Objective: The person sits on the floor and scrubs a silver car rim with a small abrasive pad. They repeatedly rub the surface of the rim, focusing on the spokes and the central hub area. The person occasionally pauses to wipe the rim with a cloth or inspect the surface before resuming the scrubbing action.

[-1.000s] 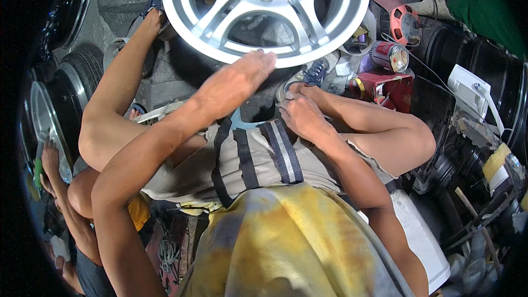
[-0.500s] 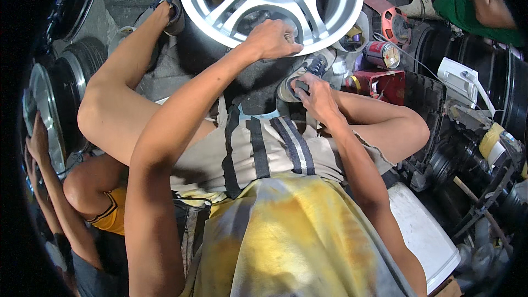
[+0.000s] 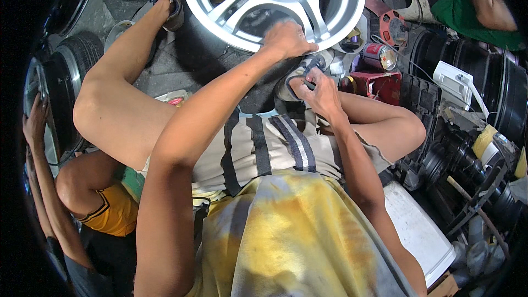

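A silver alloy wheel rim (image 3: 201, 3) with wide split spokes lies in front of me, its top cut off by the picture's edge. At its near lip is my left hand (image 3: 285, 39), fingers curled and blurred, the thumb reaching along the edge. Whatever those fingers may hold is hidden. Closer to me, over my right shoe (image 3: 283, 91), my right hand (image 3: 324, 92) pinches a small dark piece (image 3: 309, 84). Its kind cannot be made out. The right hand is apart from the rim.
On the right stand a paint can (image 3: 379, 56), a red box (image 3: 385, 85), a white plastic part (image 3: 455, 82) and black wheels (image 3: 467, 60). Left, another person's hand (image 3: 36, 118) touches a wheel (image 3: 52, 99). A person in green (image 3: 462, 11) sits far right. A white panel (image 3: 418, 231) lies beside my right arm.
My left hand has slid right along the rim's near lip. My right hand has turned slightly, still gripping the dark piece. The view has shifted a little.
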Available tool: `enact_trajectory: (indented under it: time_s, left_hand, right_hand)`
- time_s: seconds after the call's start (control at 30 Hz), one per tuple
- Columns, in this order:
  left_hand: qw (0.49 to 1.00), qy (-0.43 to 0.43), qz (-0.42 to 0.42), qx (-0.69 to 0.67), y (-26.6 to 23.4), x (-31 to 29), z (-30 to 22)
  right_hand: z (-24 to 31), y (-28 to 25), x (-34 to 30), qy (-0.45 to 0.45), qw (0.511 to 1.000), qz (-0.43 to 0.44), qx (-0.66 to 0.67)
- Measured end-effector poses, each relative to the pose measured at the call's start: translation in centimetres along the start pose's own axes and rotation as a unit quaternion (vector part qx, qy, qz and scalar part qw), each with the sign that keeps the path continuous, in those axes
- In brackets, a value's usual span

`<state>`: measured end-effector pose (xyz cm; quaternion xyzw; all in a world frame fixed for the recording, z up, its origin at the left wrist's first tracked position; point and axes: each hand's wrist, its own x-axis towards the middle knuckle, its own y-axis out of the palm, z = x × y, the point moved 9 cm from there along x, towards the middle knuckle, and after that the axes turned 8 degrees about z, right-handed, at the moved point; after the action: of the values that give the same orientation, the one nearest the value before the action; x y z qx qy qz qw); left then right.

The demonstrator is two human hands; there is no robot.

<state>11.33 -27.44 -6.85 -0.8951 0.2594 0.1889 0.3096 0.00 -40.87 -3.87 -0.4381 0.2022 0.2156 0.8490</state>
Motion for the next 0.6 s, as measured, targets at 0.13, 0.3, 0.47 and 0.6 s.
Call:
enact_trajectory:
  time_s: [0.13, 0.3, 0.47, 0.6]
  left_hand:
    - [0.999, -0.036, 0.014, -0.019, 0.3, 0.1, -0.4]
    - [0.997, 0.004, 0.074, 0.021, -0.1, -0.1, -0.6]
    - [0.992, 0.032, 0.118, 0.022, -0.6, 0.5, 1.0]
    - [0.987, 0.051, 0.153, -0.004, -0.6, 0.5, 1.9]
  right_hand:
    - [-1.2, -0.7, -0.1, -0.014, 0.998, -0.045, 0.045]
    - [-2.1, -1.2, 0.2, -0.006, 0.998, -0.064, 0.004]
    - [-1.7, -0.6, 0.8, -0.018, 0.998, -0.054, 0.033]
    - [-1.9, 0.5, 1.5, -0.011, 1.000, -0.010, 0.010]
